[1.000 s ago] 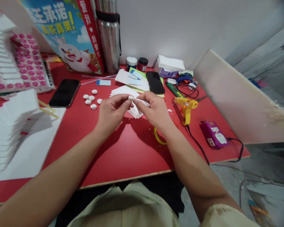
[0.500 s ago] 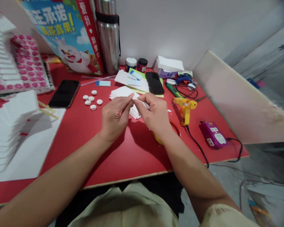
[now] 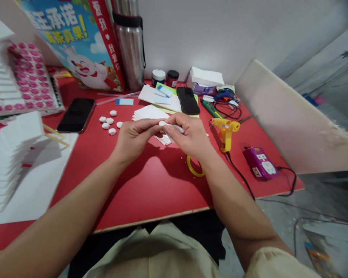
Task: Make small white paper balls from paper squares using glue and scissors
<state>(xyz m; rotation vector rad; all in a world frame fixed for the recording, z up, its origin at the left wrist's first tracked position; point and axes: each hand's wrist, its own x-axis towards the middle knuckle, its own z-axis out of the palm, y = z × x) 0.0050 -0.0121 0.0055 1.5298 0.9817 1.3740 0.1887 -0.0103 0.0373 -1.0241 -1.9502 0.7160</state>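
Both hands meet over the middle of the red table (image 3: 150,185). My left hand (image 3: 133,137) pinches one end of a small white strip (image 3: 169,125), its fingers curled closed. My right hand (image 3: 191,135) grips the other end of the same strip with thumb and fingers closed. Right behind the hands lies a stack of white paper pieces (image 3: 149,113). Several small white round pieces (image 3: 109,121) lie on the table to the left of my left hand. A yellow ring (image 3: 193,168) lies on the table under my right wrist.
A yellow glue gun (image 3: 226,133) and purple power strip (image 3: 261,164) lie to the right. Two black phones (image 3: 77,114) (image 3: 187,100), a steel flask (image 3: 129,46), a colourful box (image 3: 72,42), small jars (image 3: 158,77), and stacked white cards (image 3: 11,154) at left surround the work area.
The hands have shifted slightly, working the white strip between the fingertips; the strip's end now looks rolled at the left fingertips. The camera tipped a little.
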